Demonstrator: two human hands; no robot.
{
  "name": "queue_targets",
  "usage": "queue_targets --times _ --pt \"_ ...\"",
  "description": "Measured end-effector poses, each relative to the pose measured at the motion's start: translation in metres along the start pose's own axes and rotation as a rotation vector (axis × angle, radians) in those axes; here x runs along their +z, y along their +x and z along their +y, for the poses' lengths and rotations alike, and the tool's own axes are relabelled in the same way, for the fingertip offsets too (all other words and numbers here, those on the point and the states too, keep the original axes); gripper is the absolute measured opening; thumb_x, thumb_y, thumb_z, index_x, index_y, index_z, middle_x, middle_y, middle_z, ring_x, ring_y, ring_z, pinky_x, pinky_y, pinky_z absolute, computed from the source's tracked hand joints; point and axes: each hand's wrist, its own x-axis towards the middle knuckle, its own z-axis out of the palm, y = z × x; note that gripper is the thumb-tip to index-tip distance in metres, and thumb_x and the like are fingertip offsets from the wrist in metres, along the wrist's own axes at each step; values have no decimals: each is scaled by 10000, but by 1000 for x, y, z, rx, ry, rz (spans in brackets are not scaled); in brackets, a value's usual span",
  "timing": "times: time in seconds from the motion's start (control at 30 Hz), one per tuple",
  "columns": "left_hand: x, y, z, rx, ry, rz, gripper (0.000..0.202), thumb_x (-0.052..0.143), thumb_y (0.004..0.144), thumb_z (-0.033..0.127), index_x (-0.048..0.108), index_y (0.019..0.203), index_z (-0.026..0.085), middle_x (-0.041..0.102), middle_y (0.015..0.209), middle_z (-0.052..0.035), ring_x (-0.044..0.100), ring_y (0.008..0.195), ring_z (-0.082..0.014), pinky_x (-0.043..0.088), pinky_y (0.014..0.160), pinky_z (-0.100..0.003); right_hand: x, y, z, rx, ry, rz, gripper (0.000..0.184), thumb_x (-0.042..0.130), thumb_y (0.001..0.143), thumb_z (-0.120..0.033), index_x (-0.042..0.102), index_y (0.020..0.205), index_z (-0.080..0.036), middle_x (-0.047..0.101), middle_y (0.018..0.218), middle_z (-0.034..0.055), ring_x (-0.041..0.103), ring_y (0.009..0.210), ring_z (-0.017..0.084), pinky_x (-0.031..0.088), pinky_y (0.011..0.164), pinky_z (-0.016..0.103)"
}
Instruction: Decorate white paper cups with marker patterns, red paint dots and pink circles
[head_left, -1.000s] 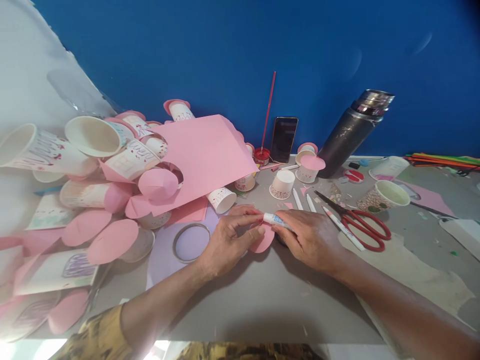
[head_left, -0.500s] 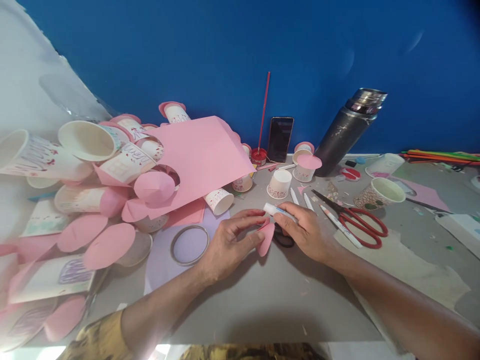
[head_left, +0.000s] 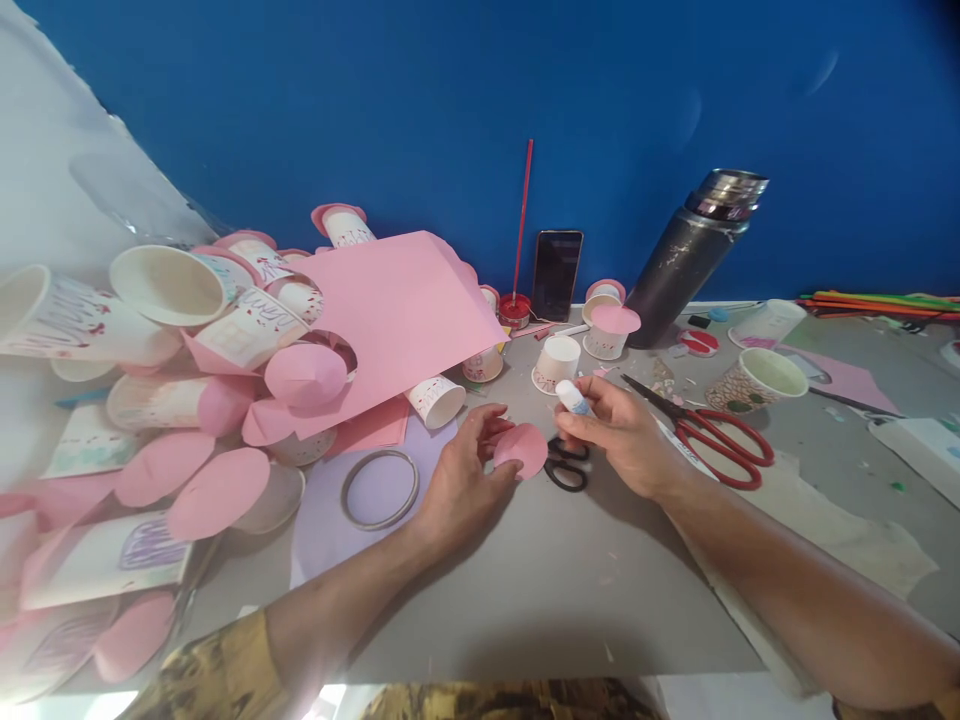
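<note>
My left hand (head_left: 470,480) pinches a small round piece of pink paper (head_left: 526,450) between thumb and fingers, its flat face turned up toward me. In my right hand (head_left: 622,435) is a small white glue stick (head_left: 573,398) with blue print, its white end pointing up and left. The two hands are apart, with black-handled scissors (head_left: 567,478) lying on the table between them. Just beyond my right hand an upside-down white paper cup (head_left: 556,364) stands, and another cup topped with a pink disc (head_left: 615,320) is behind it.
Pink-trimmed paper cups (head_left: 255,330) pile up on the left beside a big pink sheet (head_left: 405,310). A tape ring (head_left: 380,490) lies on lilac paper (head_left: 319,540). Red-handled scissors (head_left: 724,447), a patterned cup (head_left: 757,382), a dark flask (head_left: 686,260) and a phone (head_left: 557,272) occupy the right and back.
My right hand has drawn the glue stick away from the pink paper, toward the right. The paper has turned so its round face shows, and the black-handled scissors are more exposed.
</note>
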Motion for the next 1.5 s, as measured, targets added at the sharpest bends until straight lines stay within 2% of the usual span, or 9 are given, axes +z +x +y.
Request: queue_targets --times 0.07,0.13,0.27,0.37,0.47,0.53,0.7,1.0,1.5 --pt "0 3 -4 -21 -8 7 538 641 769 89 570 1291 195 688 1129 -80 688 1002 -195 555 882 -359 0 0 -3 -37 -189 76 363 798 717 -469 613 907 -222 628 754 -34 570 634 142 485 598 281" --pt "-1 5 -6 -21 -57 -2 530 614 772 82 563 1289 188 685 1072 -63 688 903 -164 551 801 -317 0 0 -5 -65 -414 112 299 765 739 -457 656 885 -220 634 713 -30 569 630 153 467 596 285" --pt "-1 2 -3 29 -145 -44 547 623 797 111 540 1330 208 694 1064 -51 714 865 -155 557 792 -309 2 -2 -5 -138 -625 52 297 767 774 -473 776 945 -231 771 847 20 663 747 203 493 679 313" --pt "-1 -2 1 63 -134 -60 505 630 819 126 562 1312 216 707 1050 -47 722 905 -164 564 837 -322 4 -5 -2 -158 -628 -21 272 770 797 -484 797 881 -227 796 872 35 674 767 213 491 698 317" --pt "-1 -2 3 68 -69 -34 456 636 825 130 601 1272 214 710 1013 -40 693 831 -147 549 748 -286 6 -8 -1 -168 -598 -41 321 704 860 -520 776 804 -211 767 777 36 642 691 194 464 637 300" --pt "-2 -2 3 75 -40 -9 426 637 825 131 622 1243 211 709 985 -31 674 788 -136 535 707 -270 8 -10 0 -178 -636 -38 309 726 842 -521 771 820 -216 766 778 31 642 686 191 454 637 298" --pt "-2 -1 4 93 -28 -13 411 640 817 137 637 1223 200 711 967 -25 673 783 -131 549 726 -269 9 -9 8 -183 -746 -45 236 747 824 -446 729 752 -222 758 743 21 648 692 187 438 655 296" --pt "-4 -3 9 99 58 3 384 669 791 140 663 1168 210 678 837 15 616 715 -126 524 686 -264 8 -9 3 -140 -681 -75 289 695 825 -434 621 649 -217 597 583 -23 516 585 152 373 554 275" --pt "-5 -4 14 -8 -8 -78 281 682 788 187 691 1069 195 641 688 46 596 640 -130 483 637 -271 9 -10 -5 -48 -686 -142 285 668 775 -406 560 593 -215 493 537 -37 444 561 142 322 528 275"
